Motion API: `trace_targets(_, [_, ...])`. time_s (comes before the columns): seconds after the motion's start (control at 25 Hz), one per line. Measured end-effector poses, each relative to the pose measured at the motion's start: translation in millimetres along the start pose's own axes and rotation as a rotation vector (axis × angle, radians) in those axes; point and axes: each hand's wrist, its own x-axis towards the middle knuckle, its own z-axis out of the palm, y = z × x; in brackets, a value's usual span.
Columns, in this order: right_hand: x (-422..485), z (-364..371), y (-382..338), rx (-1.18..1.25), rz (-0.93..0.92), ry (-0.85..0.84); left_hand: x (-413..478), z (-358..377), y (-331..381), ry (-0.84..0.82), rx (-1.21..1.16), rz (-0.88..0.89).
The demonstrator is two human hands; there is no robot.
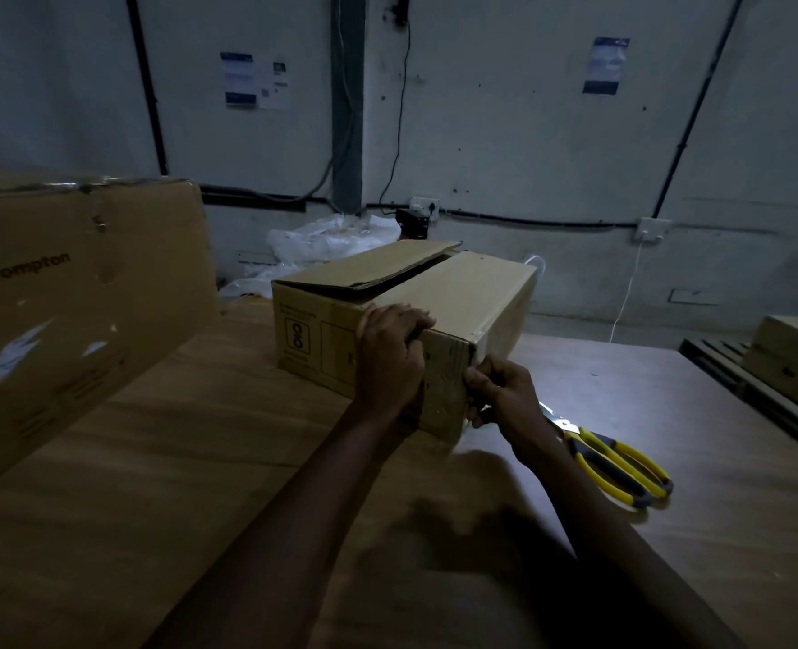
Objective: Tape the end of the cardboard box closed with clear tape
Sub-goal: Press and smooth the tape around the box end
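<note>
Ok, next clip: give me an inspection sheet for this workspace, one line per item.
Surface: wooden table, dimly lit, one bright patch on the right.
Job's things: box lying on the table, top flaps partly open; scissors to its right; tape roll not clearly seen.
Clutter: big Crompton carton on the left; plastic bags behind the box.
Grippers: left hand grips the box's near top edge; right hand pinches at the near right corner, what it holds cannot be told.
Cables: white cord from a wall socket; black wires along the wall.
Surroundings: wall with posters; stacked cartons far right.
</note>
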Motion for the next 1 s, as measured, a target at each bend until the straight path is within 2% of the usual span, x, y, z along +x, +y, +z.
trace_targets(0.08, [-3.0, -4.1, -0.8, 0.042, 0.038, -0.055, 0.5, 0.5, 0.6, 0.001, -0.002, 0.001])
trace_targets(0.24, [0.1, -1.8, -24.2, 0.271, -0.079, 0.136, -0.2, 1.2, 0.2, 0.012, -0.007, 0.006])
trace_targets(0.32, [5.5, 4.7, -41.0, 0.350, -0.108, 0.157, 0.6, 1.4, 0.4, 0.012, -0.003, -0.005])
trace_targets(0.52, [12.1, 20.9, -25.5, 0.222, -0.022, 0.269, 0.1, 1.7, 2.7, 0.020, 0.020, -0.019])
trace_targets(0.72, [1.3, 15.9, 10.8, -0.005, 0.132, 0.252, 0.1, 0.7, 3.0, 0.008, 0.005, 0.007])
trace_targets(0.84, [9.4, 15.7, -15.5, 0.112, 0.047, 0.364, 1.3, 0.0, 3.9, 0.014, 0.000, 0.000])
trace_targets(0.92, [15.7, 18.9, -33.9, 0.191, -0.067, 0.334, 1.1, -0.3, 3.6, 0.018, 0.006, -0.008])
trace_targets(1.0, [15.8, 23.2, -38.6, 0.177, -0.103, 0.285, 0.3, 1.0, 3.3, 0.006, 0.011, -0.021])
